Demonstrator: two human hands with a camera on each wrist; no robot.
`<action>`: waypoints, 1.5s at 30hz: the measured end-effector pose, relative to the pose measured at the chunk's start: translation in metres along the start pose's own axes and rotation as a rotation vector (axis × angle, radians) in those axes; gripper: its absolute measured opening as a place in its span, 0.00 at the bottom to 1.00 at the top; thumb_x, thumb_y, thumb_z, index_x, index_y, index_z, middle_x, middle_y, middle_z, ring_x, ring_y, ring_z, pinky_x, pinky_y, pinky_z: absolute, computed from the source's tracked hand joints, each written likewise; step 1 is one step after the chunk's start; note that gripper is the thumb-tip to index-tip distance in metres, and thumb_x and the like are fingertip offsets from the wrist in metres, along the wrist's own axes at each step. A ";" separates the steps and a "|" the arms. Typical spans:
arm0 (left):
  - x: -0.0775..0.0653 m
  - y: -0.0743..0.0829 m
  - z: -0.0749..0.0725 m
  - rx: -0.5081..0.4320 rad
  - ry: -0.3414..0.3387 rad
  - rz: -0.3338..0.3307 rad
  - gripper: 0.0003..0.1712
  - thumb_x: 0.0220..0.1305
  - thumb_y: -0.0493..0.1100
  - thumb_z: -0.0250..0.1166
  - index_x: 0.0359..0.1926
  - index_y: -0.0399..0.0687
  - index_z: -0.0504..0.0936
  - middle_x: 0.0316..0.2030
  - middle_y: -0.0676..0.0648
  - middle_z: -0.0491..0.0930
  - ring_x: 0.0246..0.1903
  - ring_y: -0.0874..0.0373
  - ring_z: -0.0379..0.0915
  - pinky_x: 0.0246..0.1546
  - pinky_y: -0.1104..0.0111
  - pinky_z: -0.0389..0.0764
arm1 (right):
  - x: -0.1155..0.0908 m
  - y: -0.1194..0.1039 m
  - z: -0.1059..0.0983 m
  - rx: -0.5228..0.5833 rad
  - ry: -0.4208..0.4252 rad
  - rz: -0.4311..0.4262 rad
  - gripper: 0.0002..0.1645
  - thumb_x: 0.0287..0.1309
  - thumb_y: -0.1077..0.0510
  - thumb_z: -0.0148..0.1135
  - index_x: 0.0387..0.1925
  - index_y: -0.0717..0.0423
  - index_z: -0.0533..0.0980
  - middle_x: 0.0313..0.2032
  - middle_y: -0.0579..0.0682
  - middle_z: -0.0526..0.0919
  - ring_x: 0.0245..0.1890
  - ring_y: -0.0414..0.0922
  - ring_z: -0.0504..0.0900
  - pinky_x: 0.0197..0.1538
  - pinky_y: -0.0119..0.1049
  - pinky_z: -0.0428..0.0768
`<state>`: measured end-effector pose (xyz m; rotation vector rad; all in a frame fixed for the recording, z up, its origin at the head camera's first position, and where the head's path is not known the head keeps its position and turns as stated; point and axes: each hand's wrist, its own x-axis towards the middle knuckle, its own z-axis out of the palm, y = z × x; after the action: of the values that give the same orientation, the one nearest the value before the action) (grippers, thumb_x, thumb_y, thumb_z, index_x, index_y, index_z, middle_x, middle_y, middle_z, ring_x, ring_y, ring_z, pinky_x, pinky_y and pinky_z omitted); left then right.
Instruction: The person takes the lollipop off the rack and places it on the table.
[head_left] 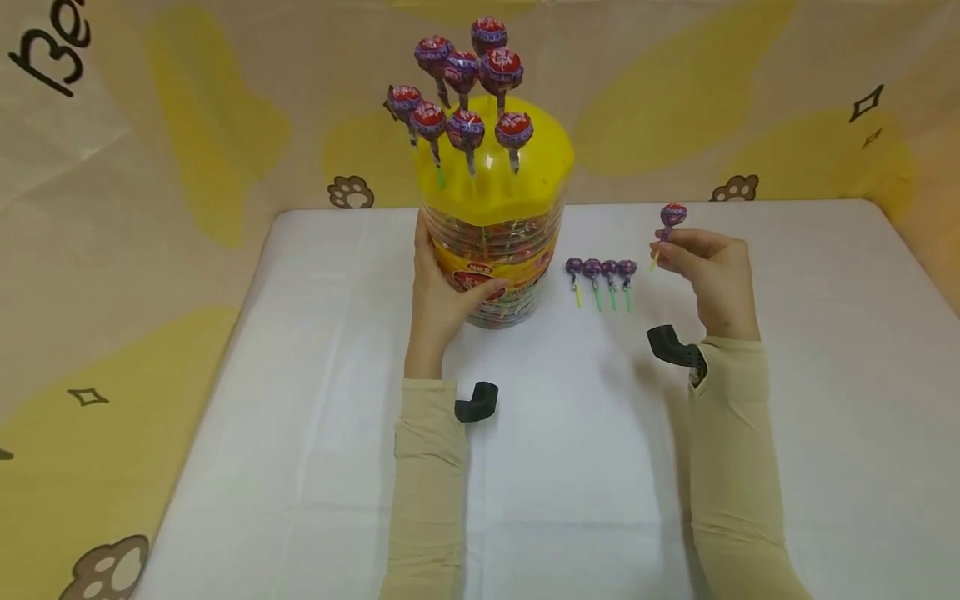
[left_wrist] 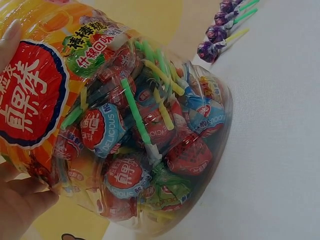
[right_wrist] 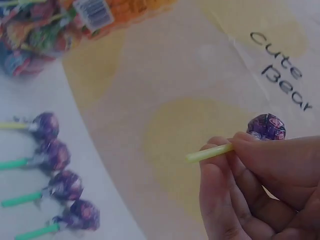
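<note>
My left hand grips the side of a clear plastic candy jar, its thumb lying across the front label. Several purple-and-red lollipops stand upright in the jar's yellow lid. Through the jar's wall in the left wrist view, wrapped lollipops in mixed colours show inside. To the right of the jar, my right hand is raised and pinches a purple lollipop by its pale yellow stick, candy end up. In the right wrist view the thumb partly hides the candy.
On the white table, between jar and right hand, several purple lollipops lie side by side, sticks toward me. A yellow-and-beige patterned cloth rises behind the table's far edge. Black curved mounts sit at both wrists.
</note>
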<state>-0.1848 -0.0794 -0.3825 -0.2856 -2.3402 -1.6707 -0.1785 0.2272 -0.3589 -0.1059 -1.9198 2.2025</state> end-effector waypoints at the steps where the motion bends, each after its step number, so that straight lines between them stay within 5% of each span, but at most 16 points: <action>1: 0.000 0.000 0.000 0.001 0.002 0.002 0.66 0.48 0.48 0.75 0.74 0.57 0.35 0.70 0.49 0.48 0.67 0.58 0.49 0.69 0.64 0.52 | 0.001 0.002 -0.002 -0.005 -0.008 0.014 0.05 0.54 0.72 0.62 0.30 0.65 0.82 0.30 0.50 0.85 0.30 0.41 0.84 0.38 0.27 0.82; 11: 0.001 0.001 -0.001 -0.001 0.006 -0.004 0.67 0.47 0.49 0.76 0.74 0.58 0.35 0.71 0.50 0.48 0.67 0.59 0.49 0.69 0.64 0.52 | 0.011 0.042 -0.024 -0.252 -0.082 0.242 0.15 0.60 0.68 0.58 0.46 0.76 0.74 0.30 0.41 0.83 0.31 0.35 0.83 0.38 0.25 0.81; 16: 0.001 0.001 0.000 -0.011 0.002 -0.007 0.66 0.48 0.49 0.75 0.74 0.58 0.35 0.70 0.50 0.49 0.67 0.59 0.49 0.69 0.64 0.52 | 0.014 0.058 -0.034 -0.171 -0.065 0.316 0.06 0.58 0.72 0.58 0.35 0.66 0.80 0.28 0.43 0.83 0.28 0.36 0.82 0.35 0.24 0.81; 22: 0.001 0.001 -0.001 -0.006 0.000 -0.023 0.66 0.48 0.49 0.75 0.74 0.59 0.35 0.71 0.51 0.47 0.68 0.59 0.48 0.69 0.64 0.50 | 0.015 0.069 -0.040 -0.028 -0.045 0.368 0.09 0.57 0.73 0.59 0.28 0.59 0.82 0.29 0.47 0.83 0.29 0.38 0.83 0.37 0.26 0.82; 28: 0.001 0.001 0.000 -0.014 -0.003 -0.042 0.64 0.49 0.50 0.74 0.74 0.60 0.35 0.71 0.52 0.47 0.68 0.59 0.47 0.69 0.64 0.49 | 0.015 0.070 -0.040 -0.209 -0.060 0.361 0.08 0.57 0.70 0.62 0.28 0.57 0.82 0.26 0.43 0.82 0.26 0.35 0.81 0.33 0.24 0.81; 31: 0.001 0.001 0.000 -0.014 -0.001 -0.039 0.65 0.49 0.50 0.74 0.74 0.60 0.35 0.71 0.52 0.48 0.68 0.60 0.47 0.69 0.64 0.50 | 0.015 0.069 -0.039 -0.308 -0.071 0.343 0.04 0.57 0.69 0.62 0.34 0.64 0.82 0.25 0.41 0.82 0.25 0.33 0.80 0.32 0.22 0.80; 37: 0.002 0.000 0.001 -0.026 -0.006 -0.027 0.65 0.49 0.50 0.74 0.74 0.60 0.35 0.70 0.53 0.48 0.67 0.62 0.48 0.69 0.66 0.51 | 0.017 0.067 -0.038 -0.503 -0.102 0.323 0.19 0.58 0.65 0.62 0.47 0.78 0.75 0.25 0.40 0.80 0.24 0.31 0.79 0.31 0.22 0.80; 45: 0.002 0.000 0.001 -0.017 -0.001 -0.012 0.64 0.49 0.49 0.74 0.74 0.58 0.35 0.70 0.51 0.49 0.68 0.59 0.48 0.69 0.64 0.51 | 0.018 0.065 -0.036 -0.750 -0.083 0.283 0.22 0.56 0.57 0.67 0.45 0.73 0.78 0.25 0.40 0.82 0.23 0.29 0.76 0.32 0.20 0.75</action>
<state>-0.1869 -0.0789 -0.3824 -0.2762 -2.3344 -1.6965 -0.1966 0.2581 -0.4263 -0.4271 -2.8208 1.5080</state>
